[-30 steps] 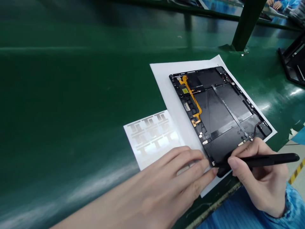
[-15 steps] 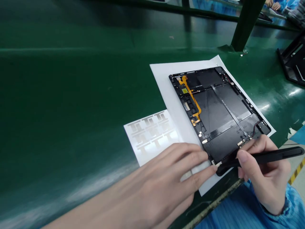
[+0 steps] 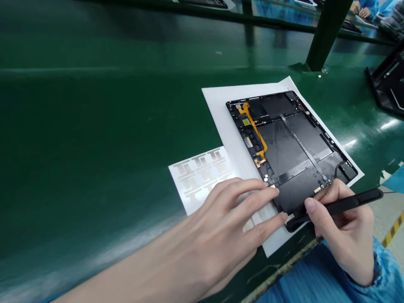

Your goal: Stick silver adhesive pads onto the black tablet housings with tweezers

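From the head camera, an opened tablet point(image 3: 292, 168) lies with its inner side up on a white sheet of paper point(image 3: 217, 105), right of centre and close to the near edge of a green tabletop point(image 3: 94, 126). Its insides are exposed: dark, glossy panels, an orange flex ribbon point(image 3: 256, 132) toward the upper left, and a thin grey strip point(image 3: 303, 147) running diagonally across the panels.

The left hand point(image 3: 233, 214) reaches in from the lower left, its fingers point(image 3: 252, 195) spread and gently curved. Their tips rest on the tablet's near left edge, steadying it without gripping anything. The right hand point(image 3: 344, 233) pinches a slim black tool point(image 3: 350, 204) between thumb and fingers, with the tool's near end at the tablet's near edge. The fingers crowd that spot, so it is hard to tell whether the tip sits under the edge.

The tablet probably feels stiff and fairly light, but the ribbon and small exposed parts look fragile, and its smooth frame may slide on the paper. It seems best held by the outer frame, away from the ribbon.

A sheet of grey T-shaped stickers point(image 3: 197, 179) lies just left of the paper. A green steel post point(image 3: 328, 38) stands beyond, and a co-worker's hands point(image 3: 360, 7) show far off at top right.
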The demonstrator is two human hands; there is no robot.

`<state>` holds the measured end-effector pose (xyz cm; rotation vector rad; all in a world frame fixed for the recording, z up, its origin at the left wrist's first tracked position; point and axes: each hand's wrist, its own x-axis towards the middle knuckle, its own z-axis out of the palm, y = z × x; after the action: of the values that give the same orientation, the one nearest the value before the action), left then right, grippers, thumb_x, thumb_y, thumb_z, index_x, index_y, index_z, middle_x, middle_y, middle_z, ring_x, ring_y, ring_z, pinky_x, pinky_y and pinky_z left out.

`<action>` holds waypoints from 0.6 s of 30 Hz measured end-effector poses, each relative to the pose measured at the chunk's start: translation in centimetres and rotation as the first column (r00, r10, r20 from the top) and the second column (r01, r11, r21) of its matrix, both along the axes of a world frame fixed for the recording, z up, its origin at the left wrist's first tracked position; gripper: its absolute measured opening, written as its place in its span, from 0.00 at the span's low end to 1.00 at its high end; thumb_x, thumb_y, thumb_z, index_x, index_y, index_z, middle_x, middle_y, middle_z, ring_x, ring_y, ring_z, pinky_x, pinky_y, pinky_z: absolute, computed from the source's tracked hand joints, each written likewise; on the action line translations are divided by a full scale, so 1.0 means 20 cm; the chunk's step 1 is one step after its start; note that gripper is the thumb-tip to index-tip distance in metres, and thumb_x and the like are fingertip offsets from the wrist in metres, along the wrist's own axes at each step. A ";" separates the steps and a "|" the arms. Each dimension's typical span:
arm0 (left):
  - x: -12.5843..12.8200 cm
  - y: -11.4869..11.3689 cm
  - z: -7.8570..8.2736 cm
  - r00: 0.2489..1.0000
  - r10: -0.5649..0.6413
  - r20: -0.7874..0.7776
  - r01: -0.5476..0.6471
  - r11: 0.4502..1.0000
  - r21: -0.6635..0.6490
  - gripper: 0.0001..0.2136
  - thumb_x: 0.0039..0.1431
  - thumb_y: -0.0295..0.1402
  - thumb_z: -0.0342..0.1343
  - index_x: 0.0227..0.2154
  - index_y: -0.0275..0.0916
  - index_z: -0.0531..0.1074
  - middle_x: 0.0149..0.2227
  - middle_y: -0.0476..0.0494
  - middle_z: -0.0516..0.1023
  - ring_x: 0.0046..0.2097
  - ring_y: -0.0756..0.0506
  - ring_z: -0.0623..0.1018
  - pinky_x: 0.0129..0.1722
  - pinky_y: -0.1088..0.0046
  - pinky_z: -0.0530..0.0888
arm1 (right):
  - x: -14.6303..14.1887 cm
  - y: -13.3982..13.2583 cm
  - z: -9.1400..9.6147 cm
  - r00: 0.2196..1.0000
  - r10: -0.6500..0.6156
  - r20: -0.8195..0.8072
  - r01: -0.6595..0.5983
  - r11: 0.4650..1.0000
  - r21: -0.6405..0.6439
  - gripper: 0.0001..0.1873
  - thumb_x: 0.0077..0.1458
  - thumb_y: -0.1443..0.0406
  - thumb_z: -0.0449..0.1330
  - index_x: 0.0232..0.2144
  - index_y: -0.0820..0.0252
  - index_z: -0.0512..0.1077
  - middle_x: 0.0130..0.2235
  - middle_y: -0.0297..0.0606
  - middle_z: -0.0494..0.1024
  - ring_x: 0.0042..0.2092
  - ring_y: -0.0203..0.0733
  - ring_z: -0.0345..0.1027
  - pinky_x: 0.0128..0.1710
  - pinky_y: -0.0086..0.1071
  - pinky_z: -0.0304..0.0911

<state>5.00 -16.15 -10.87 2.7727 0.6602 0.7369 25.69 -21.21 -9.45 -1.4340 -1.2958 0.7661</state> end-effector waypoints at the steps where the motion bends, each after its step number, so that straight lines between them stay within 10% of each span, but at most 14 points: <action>1: 0.00 0.00 0.00 1.000 0.004 -0.007 -0.004 1.000 0.012 0.20 0.65 0.19 0.43 0.52 0.43 0.72 0.53 0.40 0.73 0.58 0.39 0.67 0.55 0.57 0.71 | 0.00 0.00 0.00 1.000 -0.002 0.005 0.002 1.000 0.000 0.17 0.59 0.65 0.64 0.20 0.58 0.65 0.21 0.28 0.64 0.21 0.29 0.56 0.17 0.23 0.52; 18: 0.01 0.00 -0.01 1.000 0.004 -0.031 -0.003 0.999 0.040 0.17 0.66 0.22 0.46 0.52 0.43 0.73 0.52 0.42 0.75 0.58 0.39 0.68 0.54 0.60 0.71 | -0.01 -0.03 -0.07 0.982 -0.009 0.187 -0.053 0.945 0.322 0.11 0.54 0.72 0.65 0.28 0.56 0.65 0.25 0.29 0.75 0.24 0.32 0.69 0.22 0.26 0.62</action>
<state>5.11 -16.13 -11.06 2.8256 0.6629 0.7173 25.39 -21.89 -10.78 -1.2441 -1.5058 0.4113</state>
